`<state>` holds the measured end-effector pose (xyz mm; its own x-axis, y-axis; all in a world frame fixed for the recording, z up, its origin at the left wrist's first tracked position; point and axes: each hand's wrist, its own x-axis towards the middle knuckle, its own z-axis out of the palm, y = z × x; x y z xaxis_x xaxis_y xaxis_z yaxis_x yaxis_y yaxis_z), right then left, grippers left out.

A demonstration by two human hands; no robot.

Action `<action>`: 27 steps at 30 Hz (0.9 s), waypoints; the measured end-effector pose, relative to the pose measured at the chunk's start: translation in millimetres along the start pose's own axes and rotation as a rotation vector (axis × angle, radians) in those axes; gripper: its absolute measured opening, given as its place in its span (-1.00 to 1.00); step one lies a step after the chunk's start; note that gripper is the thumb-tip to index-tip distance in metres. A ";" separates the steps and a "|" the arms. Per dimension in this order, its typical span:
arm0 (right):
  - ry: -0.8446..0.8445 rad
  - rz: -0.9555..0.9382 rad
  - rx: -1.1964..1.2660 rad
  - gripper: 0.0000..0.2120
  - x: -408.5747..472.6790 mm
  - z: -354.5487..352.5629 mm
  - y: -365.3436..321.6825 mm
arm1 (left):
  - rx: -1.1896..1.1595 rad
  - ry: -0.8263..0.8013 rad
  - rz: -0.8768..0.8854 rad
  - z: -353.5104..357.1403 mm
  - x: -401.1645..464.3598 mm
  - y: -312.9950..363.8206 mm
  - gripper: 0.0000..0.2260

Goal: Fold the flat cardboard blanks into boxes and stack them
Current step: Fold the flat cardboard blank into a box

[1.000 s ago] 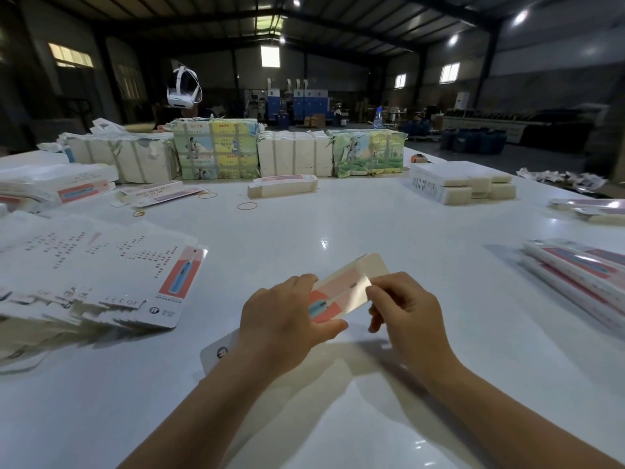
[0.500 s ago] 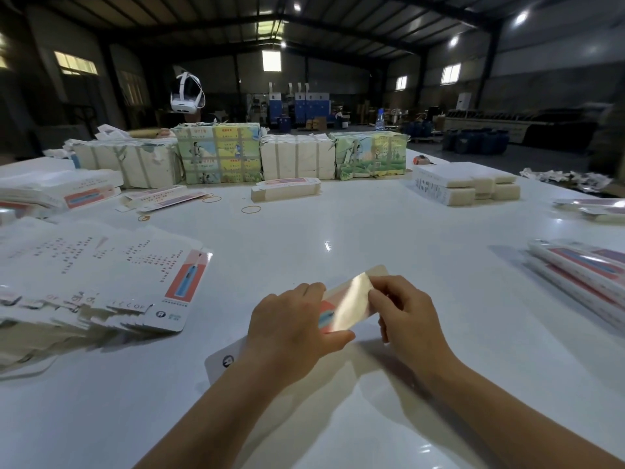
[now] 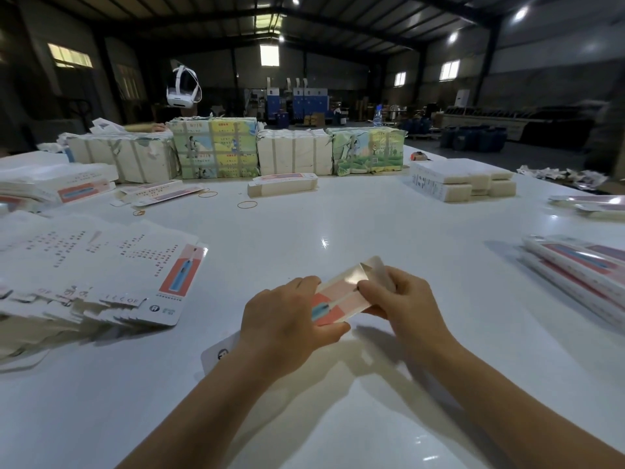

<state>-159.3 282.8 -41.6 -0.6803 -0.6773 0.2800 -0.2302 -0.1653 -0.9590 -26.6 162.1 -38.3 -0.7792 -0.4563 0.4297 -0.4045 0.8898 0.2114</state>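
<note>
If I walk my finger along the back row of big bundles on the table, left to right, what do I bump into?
Torn white bundle → colourful picture-wrapped bundle → plain white bundle → green picture-wrapped bundle → stack of white blanks.

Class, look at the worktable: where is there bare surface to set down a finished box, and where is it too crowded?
Bare table lies in the middle, between the hands holding the blank and the far row of wrapped bundles, and nearest the camera between the forearms. Crowded: the fanned flat blanks on the left, the stacked boxes at the right edge.
</note>
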 end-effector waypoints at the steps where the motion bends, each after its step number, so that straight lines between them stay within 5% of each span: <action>1: 0.029 -0.128 -0.296 -0.87 -2.3 1.3 2.5 | 0.015 -0.005 0.000 0.7 0.3 0.3 -0.45; 3: 0.030 -0.272 -0.721 -0.79 -7.1 7.8 8.5 | 0.053 -0.011 0.008 2.1 0.6 1.0 -0.44; 4: 0.033 -0.251 -0.728 -0.75 -7.8 11.0 10.2 | 0.058 -0.004 0.010 2.4 0.8 1.0 -0.43; 8: -0.009 0.021 0.020 -0.67 -5.1 3.5 -2.0 | 0.048 0.023 0.027 1.4 0.3 -0.9 -0.39; 10: -0.033 0.084 0.202 -0.70 -2.1 -1.9 -5.7 | 0.039 0.034 0.047 0.9 -0.2 0.0 -0.41; 16: -0.007 0.050 0.235 -0.77 -3.3 -2.3 -6.8 | 0.059 0.034 0.056 0.0 -1.2 3.2 -0.41; 22: 0.035 -0.078 -0.114 -0.57 -11.3 2.8 -5.5 | 0.192 0.019 0.079 -2.1 -3.0 5.1 -0.43; 27: 0.059 0.047 -0.073 -0.55 -9.6 3.0 -9.7 | 0.215 0.014 0.171 -11.1 -7.6 11.3 -0.41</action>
<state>-148.5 288.8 -35.1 -0.7308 -0.6395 0.2387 -0.2457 -0.0799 -0.9661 -19.9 175.7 -29.4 -0.8387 -0.2981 0.4557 -0.3612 0.9308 -0.0558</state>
